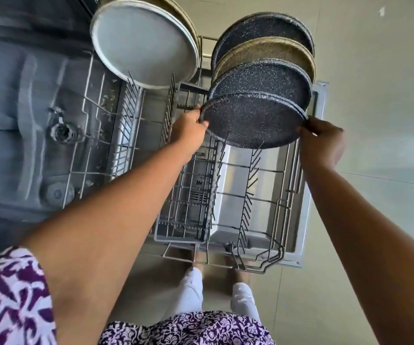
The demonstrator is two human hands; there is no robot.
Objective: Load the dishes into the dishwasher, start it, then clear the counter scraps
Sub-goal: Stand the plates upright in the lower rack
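Holding dark speckled plate [253, 120] upright in lower rack [263, 195]: left hand [191, 123], right hand [321, 138] grip curled round opposite rims.

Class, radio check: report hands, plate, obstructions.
Left hand and right hand grip dark plate by opposite rims. Plate over rack tines, behind three racked plates. Nothing blocking.

Rack tines [249, 180] near side free; plates [263, 70] crowd far end.

Beige tiled floor [375, 70], purple-patterned dress [188, 329], white trousers [191, 292]
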